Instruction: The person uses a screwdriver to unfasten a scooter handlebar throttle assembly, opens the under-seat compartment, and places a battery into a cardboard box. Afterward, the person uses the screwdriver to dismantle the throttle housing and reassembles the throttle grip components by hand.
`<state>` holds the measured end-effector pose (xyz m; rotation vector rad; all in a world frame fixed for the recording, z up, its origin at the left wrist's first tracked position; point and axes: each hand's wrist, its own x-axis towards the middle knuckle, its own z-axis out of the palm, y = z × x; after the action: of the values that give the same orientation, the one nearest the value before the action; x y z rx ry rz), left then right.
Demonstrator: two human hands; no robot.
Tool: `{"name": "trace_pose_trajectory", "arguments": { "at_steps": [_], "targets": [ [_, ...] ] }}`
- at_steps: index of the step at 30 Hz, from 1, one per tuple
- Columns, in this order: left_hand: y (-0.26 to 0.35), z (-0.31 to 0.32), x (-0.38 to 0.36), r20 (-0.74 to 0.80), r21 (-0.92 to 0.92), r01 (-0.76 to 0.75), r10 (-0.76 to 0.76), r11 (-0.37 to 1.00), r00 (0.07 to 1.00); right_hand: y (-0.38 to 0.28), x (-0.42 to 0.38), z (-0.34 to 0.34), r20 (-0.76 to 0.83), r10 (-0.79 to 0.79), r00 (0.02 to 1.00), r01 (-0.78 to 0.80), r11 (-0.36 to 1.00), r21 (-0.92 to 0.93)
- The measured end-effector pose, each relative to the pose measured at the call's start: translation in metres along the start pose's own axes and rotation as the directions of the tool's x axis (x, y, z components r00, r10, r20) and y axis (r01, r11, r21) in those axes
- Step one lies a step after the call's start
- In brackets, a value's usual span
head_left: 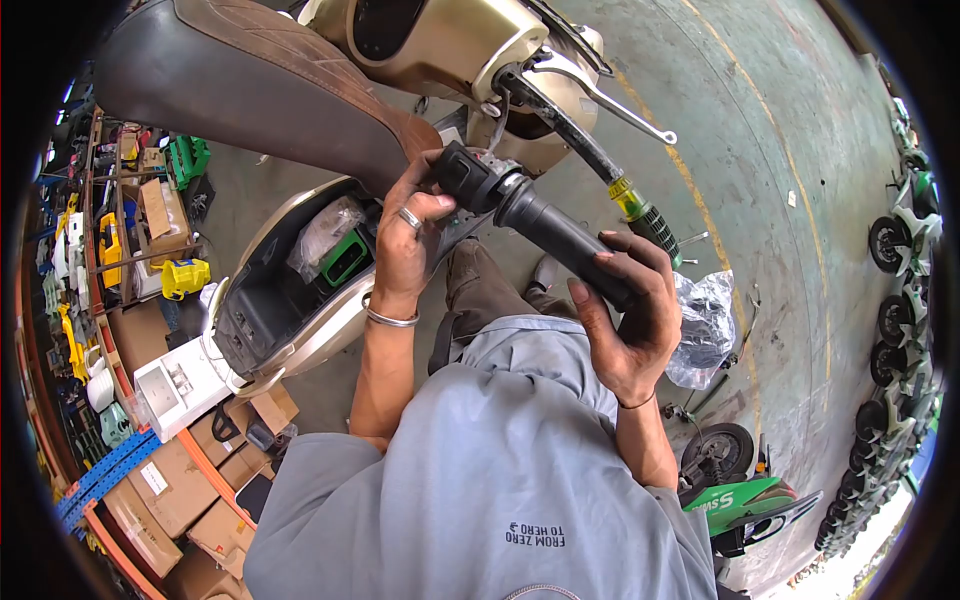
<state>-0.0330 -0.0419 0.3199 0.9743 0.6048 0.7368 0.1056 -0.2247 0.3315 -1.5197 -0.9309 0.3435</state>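
A black throttle grip (pixel 560 236) with a switch housing (pixel 466 178) at one end lies across both hands, in front of the scooter's handlebar. My left hand (pixel 408 240), wearing a ring, is closed around the switch housing. At the other end, my right hand (pixel 640 310) grasps the rubber sleeve between thumb and fingers. Just beyond them, the bare black handlebar (pixel 565 120) extends from the gold scooter front (pixel 440 45), beside a silver brake lever (pixel 610 100). A yellow-and-green ribbed handle (pixel 645 218), like a screwdriver's, sits at the bar's end.
The brown seat (pixel 270 90) rises at upper left over an open storage compartment (pixel 300 265) holding a plastic-wrapped item. Shelves with cardboard boxes (pixel 165 490) stand left. A clear plastic bag (pixel 703 325) and a wheel (pixel 717 452) lie at right. Several scooters (pixel 895 320) line the far right.
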Motion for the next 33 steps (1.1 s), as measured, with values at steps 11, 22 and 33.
{"name": "trace_pose_trajectory", "arguments": {
  "at_steps": [11, 22, 33],
  "targets": [
    [-0.024, -0.017, -0.006, 0.015, -0.398, 0.149, -0.156, 0.905, 0.988, -0.016, -0.007, 0.033, 0.094, -0.415, 0.905, 0.425, 0.889, -0.167],
    [-0.032, -0.008, -0.001, -0.142, -0.553, 0.024, -0.122, 0.833, 0.982, -0.022, -0.017, 0.04, 0.215, -0.219, 0.952, 0.243, 0.966, -0.088],
    [-0.035, 0.009, -0.003, -0.272, -0.252, -0.056, -0.015, 0.966, 0.962, -0.026, -0.011, 0.032, 0.294, 0.094, 0.951, -0.015, 0.965, -0.261]
  ]
}}
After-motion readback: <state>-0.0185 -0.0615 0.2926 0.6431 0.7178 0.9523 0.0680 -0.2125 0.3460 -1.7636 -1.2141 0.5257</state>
